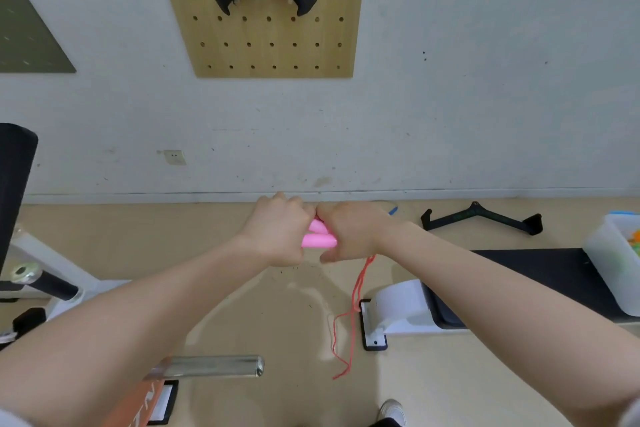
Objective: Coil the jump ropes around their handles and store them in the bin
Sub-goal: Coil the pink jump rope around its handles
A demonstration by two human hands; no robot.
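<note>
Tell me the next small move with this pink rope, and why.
Probably start winding the hanging cord around the handles. Both hands, left hand and right hand, grip the two pink handles held side by side, while the red cord hangs loose below the right hand, its end trailing low. The bin sits off to the right.

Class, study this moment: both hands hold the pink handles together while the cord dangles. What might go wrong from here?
1. The red cord hangs loose below the right hand, trailing near a white bracket; it might snag there during winding.
2. The left hand and right hand crowd the pink handles, so the handles may slip apart.
3. The bin sits far right; a loose coil could unwind when carried.
</note>
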